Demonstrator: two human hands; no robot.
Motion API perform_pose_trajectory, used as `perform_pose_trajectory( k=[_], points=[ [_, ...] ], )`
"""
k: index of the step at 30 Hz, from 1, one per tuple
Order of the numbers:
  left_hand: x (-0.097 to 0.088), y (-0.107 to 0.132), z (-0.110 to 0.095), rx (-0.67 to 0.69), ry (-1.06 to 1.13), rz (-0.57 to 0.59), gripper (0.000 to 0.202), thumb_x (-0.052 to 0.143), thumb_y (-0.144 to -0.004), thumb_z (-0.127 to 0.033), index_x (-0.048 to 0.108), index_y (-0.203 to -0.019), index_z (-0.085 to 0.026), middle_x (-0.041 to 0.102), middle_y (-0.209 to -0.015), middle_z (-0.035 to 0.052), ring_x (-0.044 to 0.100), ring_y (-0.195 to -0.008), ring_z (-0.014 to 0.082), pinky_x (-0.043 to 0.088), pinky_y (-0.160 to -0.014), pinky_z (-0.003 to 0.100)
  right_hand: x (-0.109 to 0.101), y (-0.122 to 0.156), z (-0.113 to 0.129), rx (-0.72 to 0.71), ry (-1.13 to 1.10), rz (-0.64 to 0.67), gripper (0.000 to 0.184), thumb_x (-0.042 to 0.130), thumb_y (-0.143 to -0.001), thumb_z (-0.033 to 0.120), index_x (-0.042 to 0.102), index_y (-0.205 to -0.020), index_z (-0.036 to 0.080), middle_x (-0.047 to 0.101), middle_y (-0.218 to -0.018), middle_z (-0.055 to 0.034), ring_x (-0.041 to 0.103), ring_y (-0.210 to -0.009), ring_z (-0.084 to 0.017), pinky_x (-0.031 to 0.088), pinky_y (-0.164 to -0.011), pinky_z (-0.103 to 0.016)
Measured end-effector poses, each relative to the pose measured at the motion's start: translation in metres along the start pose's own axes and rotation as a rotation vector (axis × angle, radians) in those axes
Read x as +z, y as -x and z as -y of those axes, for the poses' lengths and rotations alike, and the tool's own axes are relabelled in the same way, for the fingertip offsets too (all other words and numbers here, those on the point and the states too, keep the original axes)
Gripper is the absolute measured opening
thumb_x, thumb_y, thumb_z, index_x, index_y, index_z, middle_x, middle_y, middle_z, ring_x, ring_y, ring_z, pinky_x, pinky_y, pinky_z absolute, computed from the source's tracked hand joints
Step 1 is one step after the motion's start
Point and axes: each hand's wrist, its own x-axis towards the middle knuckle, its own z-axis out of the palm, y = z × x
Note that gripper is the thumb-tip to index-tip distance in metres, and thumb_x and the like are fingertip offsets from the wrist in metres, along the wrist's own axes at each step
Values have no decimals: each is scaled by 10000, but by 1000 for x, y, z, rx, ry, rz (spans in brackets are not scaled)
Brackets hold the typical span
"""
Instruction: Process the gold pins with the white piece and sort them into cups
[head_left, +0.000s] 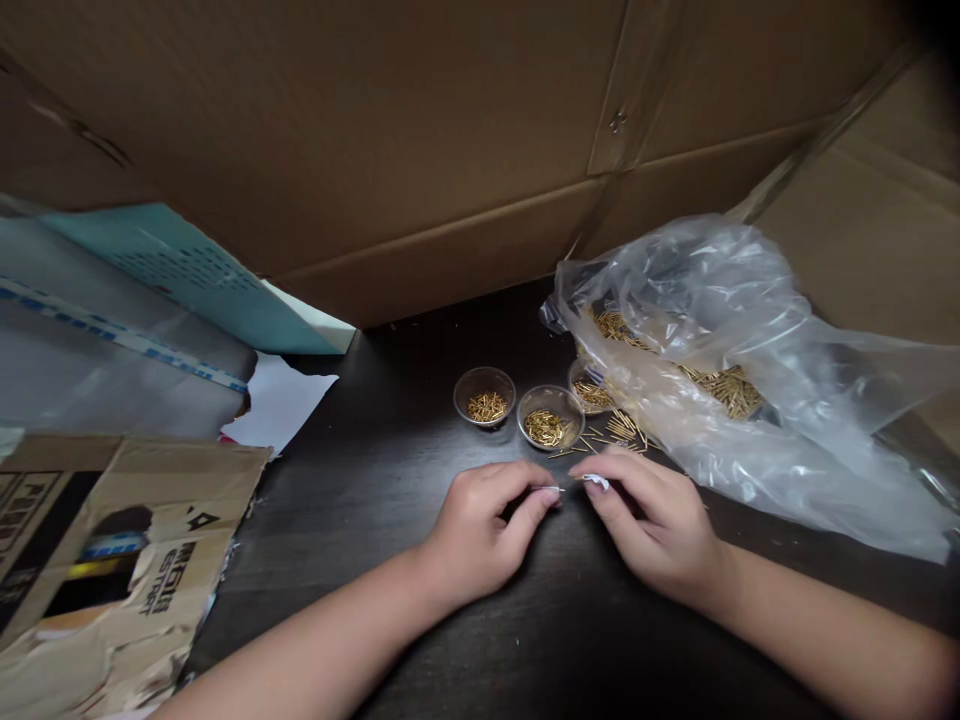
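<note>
My left hand (480,525) is closed in a pinch on a thin metal pin (562,490), whose tip pokes out past the fingertips. Facing it across a small gap, my right hand (660,530) pinches a small brass-coloured pin (578,477). Something white (598,481), like tape or tissue, shows at the right fingertips. Just beyond the hands stand clear plastic cups with small brass pieces: a left cup (484,372), a middle cup (551,392) and a right cup (573,378) partly under plastic. Loose brass pins (626,428) lie on the dark table beside them.
A clear plastic bag (720,270) holding many brass pins spreads over the right side of the table (360,480). Cardboard walls (420,130) rise behind. On the left are a torn carton (172,540), white paper (281,400) and a light-blue box (187,265).
</note>
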Motion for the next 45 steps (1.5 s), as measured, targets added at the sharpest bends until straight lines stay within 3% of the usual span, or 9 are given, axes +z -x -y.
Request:
perform_pose_trajectory(
  k=[10, 16, 38, 45],
  points=[
    [0, -2, 5, -33, 51, 25, 108, 617, -954, -194, 699, -907, -143, 740, -797, 49, 677, -709, 149, 506, -684, 245, -3, 1, -3, 37, -36, 105, 113, 498, -980, 126, 558, -917, 198, 555, -709, 22, 531, -586, -106, 432, -567, -223],
    [0, -3, 6, -39, 94, 50, 117, 607, -959, -192, 696, -899, -146, 744, -815, 51, 680, -734, 153, 508, -707, 253, -2, 0, -6, 98, -45, 210, 196, 485, -991, 199, 535, -801, 200, 452, -599, 52, 445, -499, -101, 356, -498, -234],
    [-1, -2, 7, -54, 99, 118, 131, 589, -968, -215, 701, -930, -156, 738, -826, 49, 673, -741, 156, 501, -708, 249, 0, -2, -9, 185, -78, 298, 274, 458, -1021, 260, 509, -759, 201, 421, -585, 55, 422, -499, -99, 325, -506, -241],
    [-2, -4, 5, -66, 115, 111, 137, 590, -973, -223, 692, -912, -154, 739, -806, 49, 674, -729, 155, 506, -701, 253, -2, -6, -8, 153, -145, 322, 261, 428, -1022, 233, 513, -777, 202, 444, -601, 49, 441, -515, -105, 335, -521, -243]
  ],
)
